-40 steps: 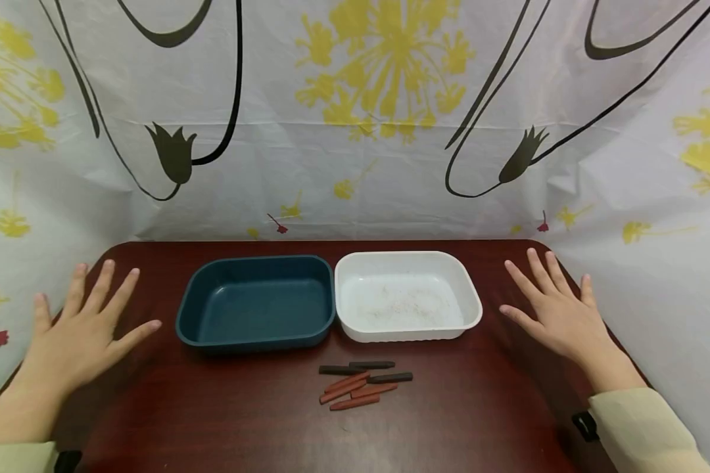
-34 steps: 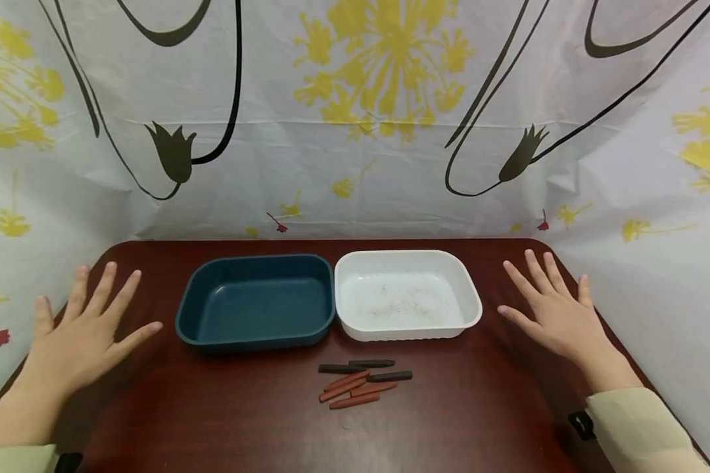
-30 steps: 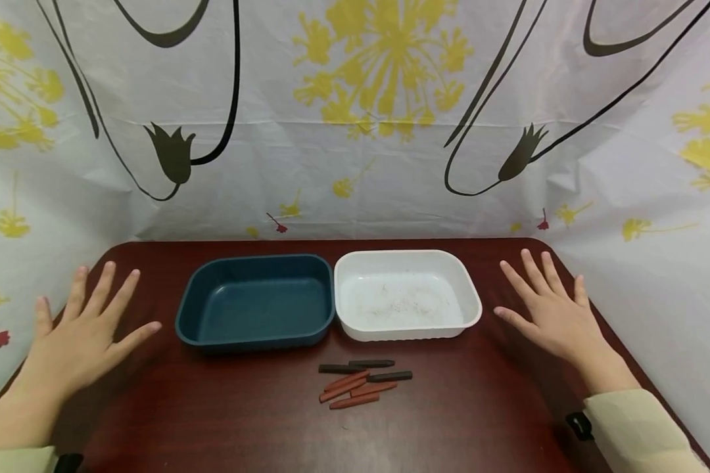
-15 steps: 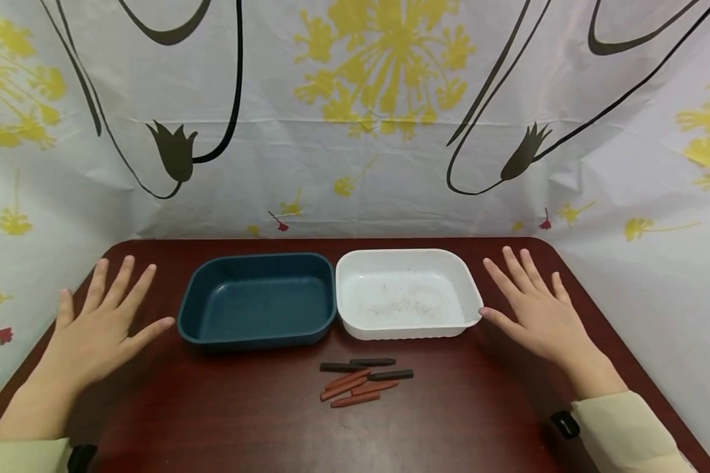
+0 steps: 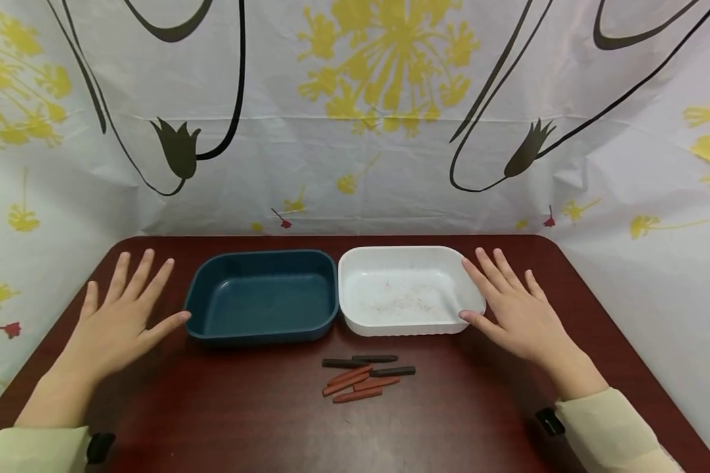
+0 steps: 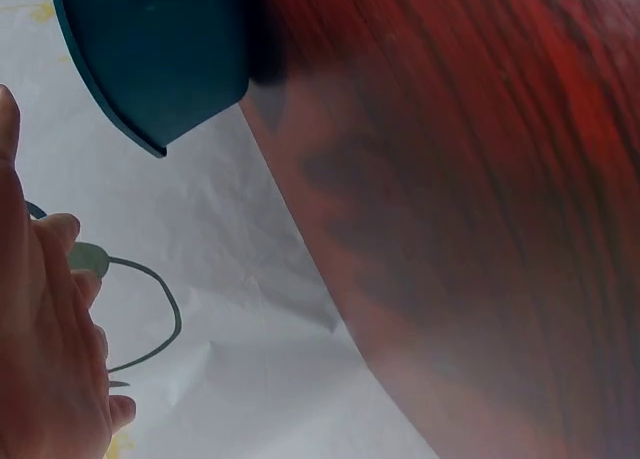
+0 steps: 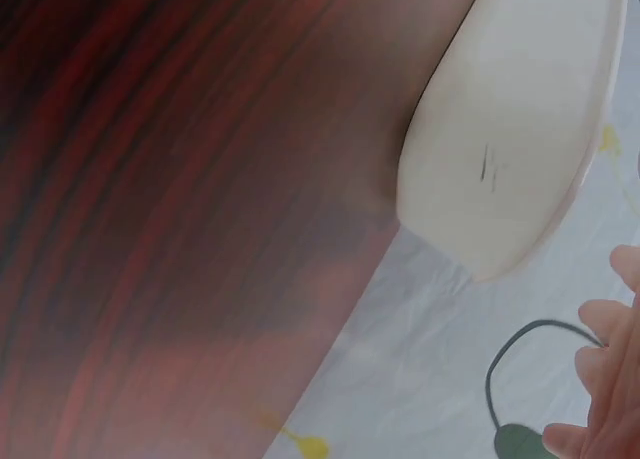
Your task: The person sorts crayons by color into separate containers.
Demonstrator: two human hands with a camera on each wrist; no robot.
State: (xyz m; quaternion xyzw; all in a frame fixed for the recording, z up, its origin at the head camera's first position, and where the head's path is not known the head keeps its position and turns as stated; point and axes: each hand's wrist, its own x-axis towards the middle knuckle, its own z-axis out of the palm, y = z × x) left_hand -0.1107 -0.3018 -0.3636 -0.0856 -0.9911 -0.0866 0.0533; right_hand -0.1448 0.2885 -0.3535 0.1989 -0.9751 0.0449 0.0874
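Observation:
My left hand (image 5: 118,322), fingers spread and straight, hovers left of a dark teal tray (image 5: 263,332), with the thumb tip at the tray's left rim in the head view. Fingers splayed too, my right hand (image 5: 520,315) overlaps the right edge of a white tray (image 5: 411,326). Neither hand holds anything. In front of the trays lies a small pile of crayon-like sticks, several reddish-brown (image 5: 357,395) and 3 black (image 5: 393,371). The left wrist view shows the teal tray's side (image 6: 165,59) above the hand; the right wrist view shows the white tray's side (image 7: 500,149).
Both trays stand side by side, rims nearly meeting, on a dark red-brown wooden table (image 5: 242,420). A white sheet (image 5: 355,151) with yellow and dark flower prints hangs behind and along both sides. Specks of residue (image 5: 405,302) dot the white tray's floor.
Both hands have moved inward: the left hand rightward to the teal tray's rim, the right hand leftward over the white tray's edge. Trays and sticks have stayed in place.

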